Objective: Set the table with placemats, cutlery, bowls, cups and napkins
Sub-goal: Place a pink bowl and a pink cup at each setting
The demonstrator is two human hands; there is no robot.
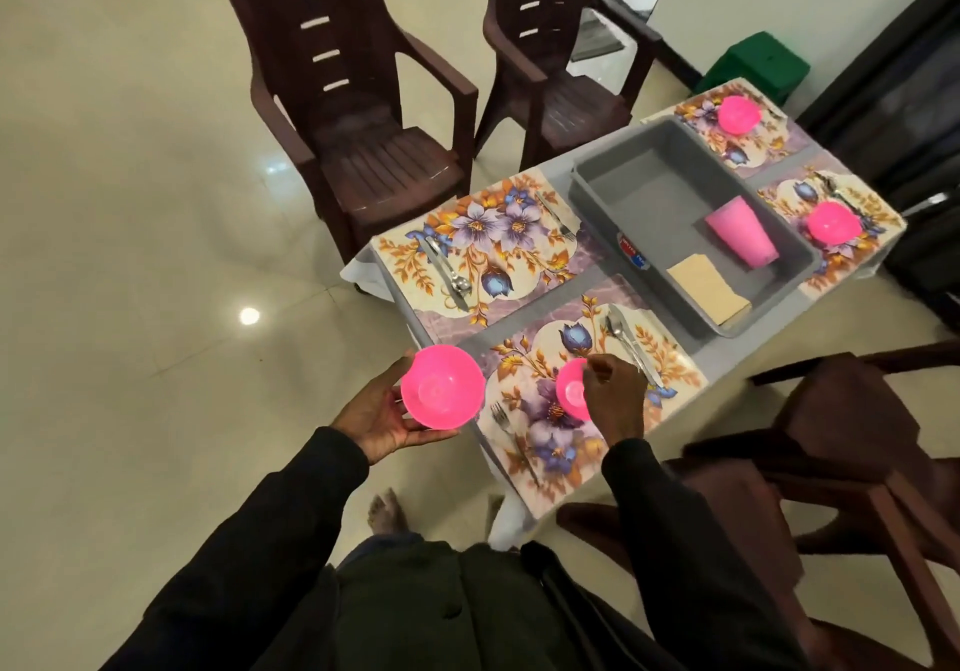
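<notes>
- Left hand (382, 413), 7 o'clock, off the table edge: palm up, fingers spread under and round a spare pink bowl (442, 386), cradling it.
- Right hand (615, 397), 5 o'clock: fingers curled, pinching the rim of a second bowl (571, 395) on the near placemat (550, 442). Fork (500, 417) at the bowl's 9 o'clock, spoon and knife (626, 338) at its 1 o'clock.
- Step in hand: bowls.
- Bare placemat (483, 244), 11 o'clock: cutlery on, no bowl. Next move, by my reading: let go with the right, carry the spare bowl to this mat's middle, between the cutlery.
- Grey tub (675, 213), 1 o'clock: pink cup (740, 234) on its side, napkins (706, 288) beside it; both jobs pending.
- 2 far bowls (737, 113), 2 o'clock: each sits on its own mat.
</notes>
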